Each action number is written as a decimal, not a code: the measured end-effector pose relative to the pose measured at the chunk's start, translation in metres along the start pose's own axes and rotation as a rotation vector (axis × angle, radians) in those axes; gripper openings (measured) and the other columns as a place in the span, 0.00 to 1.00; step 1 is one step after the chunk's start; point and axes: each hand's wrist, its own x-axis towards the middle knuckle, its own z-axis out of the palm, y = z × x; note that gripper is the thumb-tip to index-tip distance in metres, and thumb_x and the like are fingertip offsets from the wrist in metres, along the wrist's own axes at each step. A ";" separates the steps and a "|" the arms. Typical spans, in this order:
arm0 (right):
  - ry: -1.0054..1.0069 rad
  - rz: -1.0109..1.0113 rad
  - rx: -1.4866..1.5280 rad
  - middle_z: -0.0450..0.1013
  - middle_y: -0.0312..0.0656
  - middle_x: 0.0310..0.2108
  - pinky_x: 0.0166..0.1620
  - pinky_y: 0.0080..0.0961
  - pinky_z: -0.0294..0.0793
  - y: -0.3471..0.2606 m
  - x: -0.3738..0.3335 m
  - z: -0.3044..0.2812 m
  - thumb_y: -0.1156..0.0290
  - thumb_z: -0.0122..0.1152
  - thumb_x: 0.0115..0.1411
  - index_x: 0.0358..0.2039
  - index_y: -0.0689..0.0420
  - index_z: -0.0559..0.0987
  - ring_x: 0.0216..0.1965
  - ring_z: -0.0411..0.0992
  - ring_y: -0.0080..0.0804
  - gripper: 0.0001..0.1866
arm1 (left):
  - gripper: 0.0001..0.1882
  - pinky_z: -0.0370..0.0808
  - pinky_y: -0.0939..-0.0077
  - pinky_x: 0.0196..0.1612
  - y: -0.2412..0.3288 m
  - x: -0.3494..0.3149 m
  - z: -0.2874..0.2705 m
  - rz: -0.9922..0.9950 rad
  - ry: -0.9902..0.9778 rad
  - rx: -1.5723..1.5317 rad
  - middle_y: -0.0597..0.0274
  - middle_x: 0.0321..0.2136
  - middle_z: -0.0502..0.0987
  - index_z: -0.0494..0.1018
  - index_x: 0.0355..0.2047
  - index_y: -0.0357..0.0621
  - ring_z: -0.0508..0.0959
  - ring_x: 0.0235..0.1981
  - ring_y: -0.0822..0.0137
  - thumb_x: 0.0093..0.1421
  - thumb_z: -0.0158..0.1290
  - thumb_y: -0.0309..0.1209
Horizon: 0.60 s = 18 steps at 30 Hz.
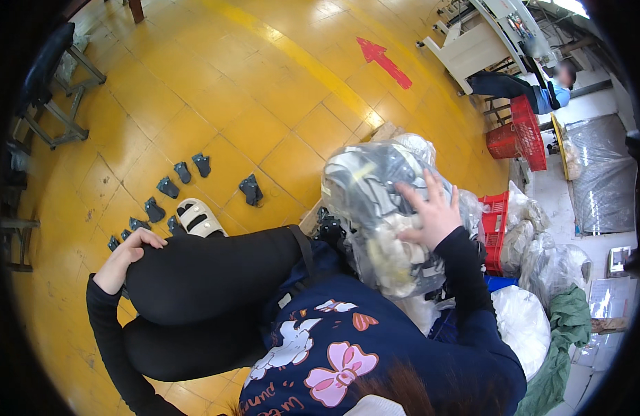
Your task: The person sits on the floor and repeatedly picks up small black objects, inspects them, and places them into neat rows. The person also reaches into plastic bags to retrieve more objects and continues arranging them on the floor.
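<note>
A big clear plastic bag (379,187) bulges beside my right thigh, packed with grey, white and dark fabric pieces. My right hand (431,211) lies on top of it with the fingers spread. What exactly is inside is blurred by the crinkled plastic. Over at the left, my left hand (136,253) rests on my black-clad knee (174,281), fingers stretched across it and holding nothing. Small dark bundles, such as this one (250,189), lie in a loose curve on the floor beyond my knees. A cream sandal (198,218) shows among them.
Red plastic crates (495,232), more filled bags (521,326) and a green cloth (566,326) crowd my right side. Farther off, a person (555,90) sits at a machine table (472,55) near red baskets (524,135). Dark benches (56,90) stand left on the yellow tiled floor (230,90).
</note>
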 end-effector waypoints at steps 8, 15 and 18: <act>-0.148 0.205 0.837 0.62 0.54 0.56 0.59 0.28 0.58 0.199 0.097 0.247 0.40 0.43 0.61 0.58 0.63 0.61 0.59 0.60 0.42 0.39 | 0.15 0.56 0.73 0.58 0.006 -0.002 0.001 -0.015 0.035 0.053 0.56 0.40 0.70 0.66 0.36 0.36 0.66 0.49 0.64 0.52 0.36 0.32; -0.072 0.275 1.159 0.64 0.54 0.53 0.56 0.28 0.60 0.074 0.085 0.285 0.40 0.49 0.59 0.52 0.64 0.67 0.54 0.64 0.37 0.37 | 0.16 0.56 0.72 0.58 0.008 -0.011 -0.002 -0.029 0.042 0.101 0.56 0.40 0.70 0.67 0.36 0.35 0.66 0.50 0.63 0.52 0.35 0.31; -0.088 0.234 0.987 0.73 0.47 0.39 0.47 0.24 0.66 0.074 0.064 0.201 0.40 0.52 0.57 0.43 0.65 0.74 0.42 0.70 0.30 0.34 | 0.16 0.56 0.72 0.59 0.006 -0.003 0.000 0.007 0.021 0.066 0.56 0.40 0.70 0.67 0.36 0.35 0.66 0.50 0.63 0.52 0.35 0.31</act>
